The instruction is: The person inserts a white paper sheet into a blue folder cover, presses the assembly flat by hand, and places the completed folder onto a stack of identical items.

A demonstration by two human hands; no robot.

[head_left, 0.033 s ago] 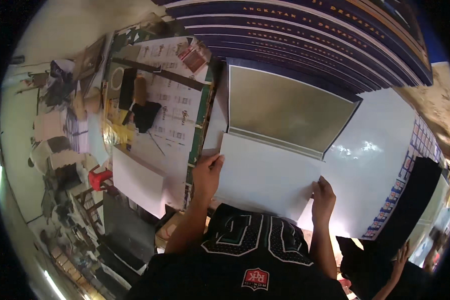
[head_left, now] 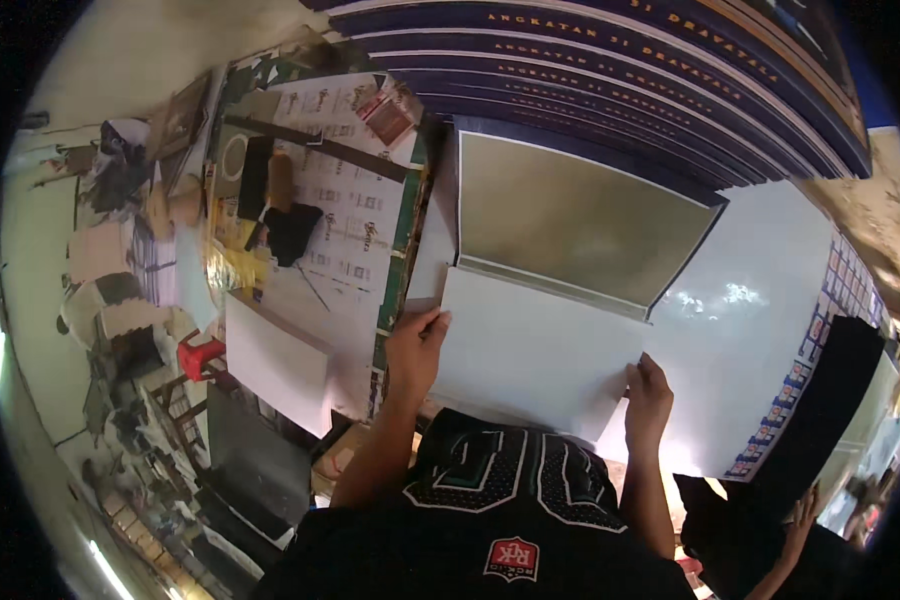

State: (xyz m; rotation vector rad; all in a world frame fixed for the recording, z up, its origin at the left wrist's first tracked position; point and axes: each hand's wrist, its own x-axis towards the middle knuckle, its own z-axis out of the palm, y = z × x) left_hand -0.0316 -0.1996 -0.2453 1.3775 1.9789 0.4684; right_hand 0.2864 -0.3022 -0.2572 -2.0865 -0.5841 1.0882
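Note:
A dark blue hardcover (head_left: 570, 215) lies open in front of me, the inside of its far board faced in olive-grey. On its near side is a wide white page (head_left: 540, 345); I cannot tell whether it is one sheet or a thicker block. My left hand (head_left: 416, 352) pinches the page's left edge, thumb on top. At the opposite edge, my right hand (head_left: 649, 396) is closed with its fingertips against the page's side. The undersides of the page and my lower fingers are hidden.
Behind the open cover rises a tall stack of dark blue hardcovers (head_left: 610, 75). On the left, a paper-covered table (head_left: 345, 240) bears a black cloth and a white stack (head_left: 275, 365). A black strip (head_left: 820, 410) lies on the right side, near another person's arm (head_left: 792, 545).

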